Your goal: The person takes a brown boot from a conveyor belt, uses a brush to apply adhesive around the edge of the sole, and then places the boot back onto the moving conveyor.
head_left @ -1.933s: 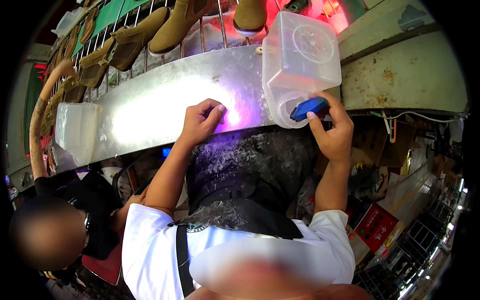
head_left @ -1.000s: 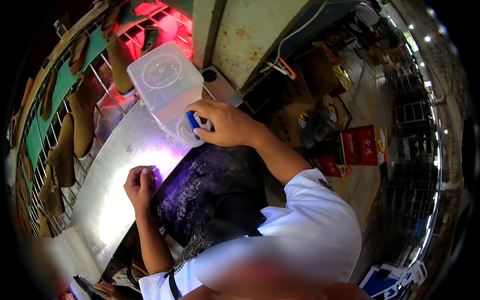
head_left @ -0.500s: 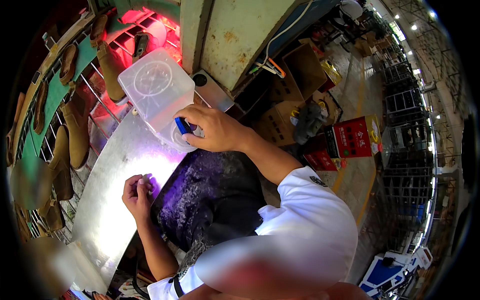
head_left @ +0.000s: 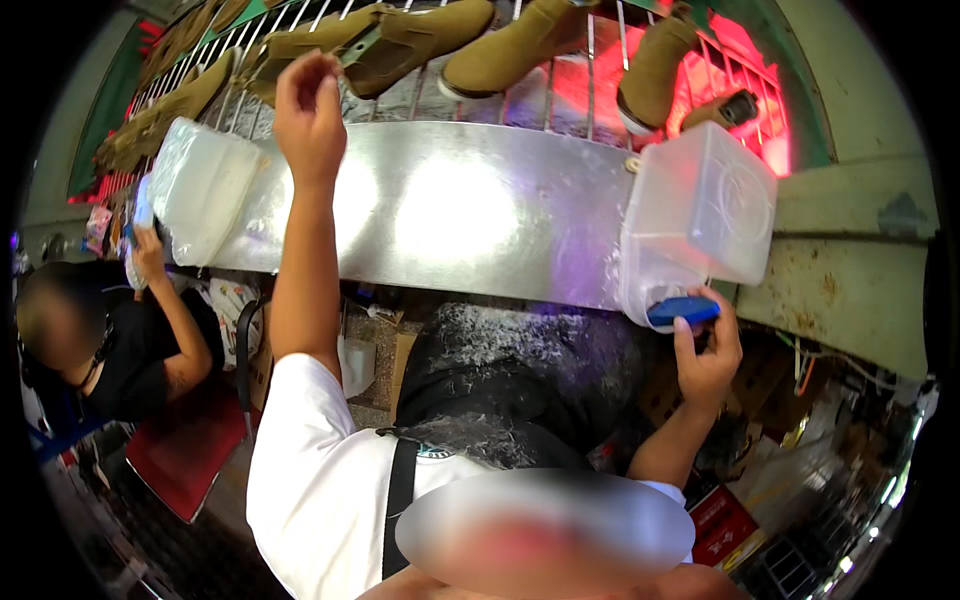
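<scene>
My left hand [head_left: 310,120] is lifted over the far edge of the metal shelf, its fingers curled together. It overlaps the tan suede boots [head_left: 410,45] on the barred rack; whether it touches one or holds anything small is unclear. At the right, my right hand [head_left: 712,350] grips a small blue oblong tool [head_left: 684,311] between thumb and fingers. That tool is at the mouth of a round clear plastic container [head_left: 640,290], just in front of a larger translucent plastic box [head_left: 700,200].
The shiny metal shelf [head_left: 480,215] runs before me. Behind it, more boots [head_left: 515,50] lie on the barred rack, and a red glow shows at the right opening. A plastic-wrapped block [head_left: 205,190] stands at the left end, beside a seated co-worker [head_left: 150,340]. A red chair [head_left: 185,455] is nearby.
The view has swung right, bringing the co-worker in. My left hand has gone from the shelf's near edge up to the boots. My right hand still holds the blue tool by the round container.
</scene>
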A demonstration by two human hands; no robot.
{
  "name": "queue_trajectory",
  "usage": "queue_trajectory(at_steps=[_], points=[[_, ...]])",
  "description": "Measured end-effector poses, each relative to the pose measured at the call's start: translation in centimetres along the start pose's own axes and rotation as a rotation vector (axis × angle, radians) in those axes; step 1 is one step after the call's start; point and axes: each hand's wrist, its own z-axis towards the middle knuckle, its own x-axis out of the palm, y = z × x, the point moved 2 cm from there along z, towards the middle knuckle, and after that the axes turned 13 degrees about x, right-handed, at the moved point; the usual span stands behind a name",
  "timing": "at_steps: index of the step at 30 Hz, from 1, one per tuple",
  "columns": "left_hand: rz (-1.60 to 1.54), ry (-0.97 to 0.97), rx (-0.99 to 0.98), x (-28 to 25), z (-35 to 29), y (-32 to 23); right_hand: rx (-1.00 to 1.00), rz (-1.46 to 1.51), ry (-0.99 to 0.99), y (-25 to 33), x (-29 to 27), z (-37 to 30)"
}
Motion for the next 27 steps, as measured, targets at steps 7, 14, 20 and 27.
queue_trajectory(at_steps=[7, 14, 20, 27], points=[[0.732, 0.461, 0.148, -6.7, 12.6, 16.5, 0.025, 0.082, 0.063, -0.4, 0.1, -0.3], [1.492, 1.540, -0.144, -2.7, 14.8, 22.9, 0.079, 0.076, 0.068, -0.2, -0.5, -0.5], [1.530, 1.364, -0.284, -1.5, 14.3, 18.5, -0.015, -0.096, 0.131, 1.6, -0.8, 0.3], [1.420, 0.640, -0.090, -6.3, 15.3, 7.4, -0.017, -0.062, 0.194, 0.4, -1.1, 1.3]])
